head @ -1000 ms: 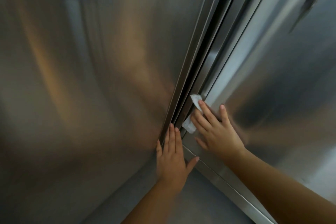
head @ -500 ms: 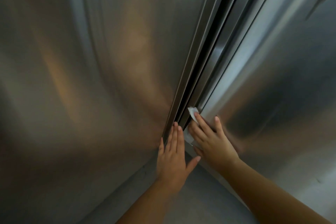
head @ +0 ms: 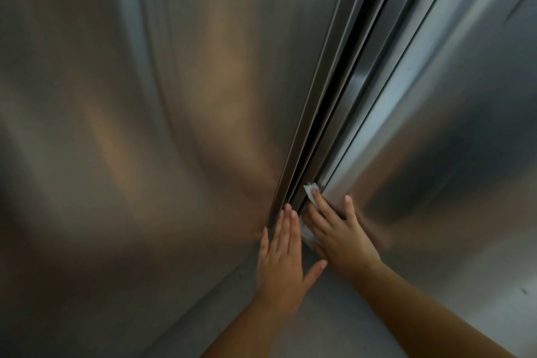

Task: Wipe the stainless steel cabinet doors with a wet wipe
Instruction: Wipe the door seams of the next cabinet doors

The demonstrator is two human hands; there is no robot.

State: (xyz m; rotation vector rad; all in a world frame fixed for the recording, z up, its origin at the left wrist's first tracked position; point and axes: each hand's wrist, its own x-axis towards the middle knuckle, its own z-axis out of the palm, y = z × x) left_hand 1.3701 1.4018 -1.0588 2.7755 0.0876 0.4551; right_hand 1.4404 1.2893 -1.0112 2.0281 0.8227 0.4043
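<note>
Wipe (head: 309, 194) slid lower, under right fingers (head: 323, 209).

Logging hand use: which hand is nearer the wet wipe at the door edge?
Right. The right hand lies on the wet wipe, pressing it against the edge of the right door. The left hand rests flat at the edge of the left door, just left of the wipe.
</note>
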